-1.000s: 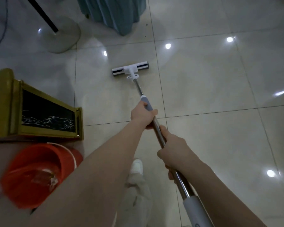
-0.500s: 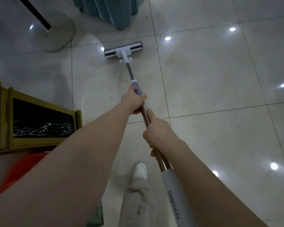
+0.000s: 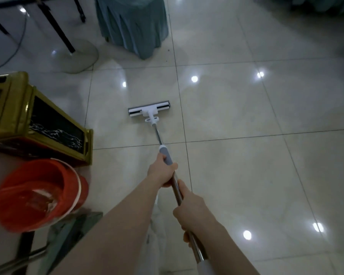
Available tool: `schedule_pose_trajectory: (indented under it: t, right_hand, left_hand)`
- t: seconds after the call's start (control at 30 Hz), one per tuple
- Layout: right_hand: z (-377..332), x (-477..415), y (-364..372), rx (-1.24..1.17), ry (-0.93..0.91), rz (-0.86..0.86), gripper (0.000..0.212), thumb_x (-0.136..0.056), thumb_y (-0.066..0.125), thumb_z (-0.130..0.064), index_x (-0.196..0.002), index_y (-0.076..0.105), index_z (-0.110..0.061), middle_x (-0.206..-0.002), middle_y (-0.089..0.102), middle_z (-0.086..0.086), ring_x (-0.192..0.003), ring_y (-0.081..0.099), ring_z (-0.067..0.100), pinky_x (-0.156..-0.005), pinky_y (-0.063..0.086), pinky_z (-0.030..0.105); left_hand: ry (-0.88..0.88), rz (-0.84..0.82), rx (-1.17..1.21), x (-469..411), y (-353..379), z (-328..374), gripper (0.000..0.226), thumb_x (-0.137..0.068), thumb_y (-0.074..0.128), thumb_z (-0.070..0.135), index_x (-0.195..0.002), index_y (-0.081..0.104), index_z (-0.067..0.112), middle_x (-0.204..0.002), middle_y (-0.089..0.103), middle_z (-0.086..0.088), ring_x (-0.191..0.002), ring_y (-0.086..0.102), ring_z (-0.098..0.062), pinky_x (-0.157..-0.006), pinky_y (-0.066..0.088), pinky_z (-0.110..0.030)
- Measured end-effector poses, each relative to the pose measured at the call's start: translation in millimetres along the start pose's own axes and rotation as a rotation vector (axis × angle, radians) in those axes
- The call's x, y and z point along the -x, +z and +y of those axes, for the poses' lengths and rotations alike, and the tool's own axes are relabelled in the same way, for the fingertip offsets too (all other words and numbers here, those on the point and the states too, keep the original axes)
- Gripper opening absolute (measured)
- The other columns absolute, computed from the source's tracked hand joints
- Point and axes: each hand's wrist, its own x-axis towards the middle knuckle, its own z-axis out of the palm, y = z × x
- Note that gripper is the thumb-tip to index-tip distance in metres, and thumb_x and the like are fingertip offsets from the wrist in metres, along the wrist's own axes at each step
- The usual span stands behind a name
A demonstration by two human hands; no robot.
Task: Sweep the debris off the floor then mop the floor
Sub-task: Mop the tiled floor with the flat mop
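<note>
A flat mop with a white and dark head [image 3: 149, 110] rests on the glossy beige tile floor [image 3: 246, 175] in the middle of the view. Its metal pole [image 3: 157, 133] runs back toward me. My left hand [image 3: 163, 172] grips the pole just below its grey collar. My right hand [image 3: 193, 213] grips the pole lower down, nearer my body. A few dark specks of debris [image 3: 168, 50] lie on the tile near the teal cloth.
An orange bucket [image 3: 38, 193] holding water stands at the lower left. Behind it is a gold-framed black box [image 3: 48, 124]. A teal draped table [image 3: 131, 24] and a round stand base [image 3: 77, 56] with black legs stand at the back.
The mop head has been pulled back toward me from near the teal cloth. The view has tilted up, and the bucket is in sight again.
</note>
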Motion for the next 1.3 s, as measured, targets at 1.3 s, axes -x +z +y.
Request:
schedule_pose_trajectory:
  t: [1.3]
  right_hand:
    - [174.9, 199.8, 151.4, 0.042, 0.111, -0.007, 0.077, -0.094, 0.040, -0.003, -0.150, 0.006, -0.044, -0.090, 0.047, 0.005, -0.063, 0.063, 0.025, -0.040, 0.054, 0.029]
  left_hand:
    - [-0.034, -0.071, -0.022, 256.1, 79.2, -190.3, 0.056, -0.080, 0.067, 0.022, -0.131, 0.043, 0.019, -0.101, 0.048, -0.002, -0.075, 0.055, -0.018, -0.039, 0.043, -0.020]
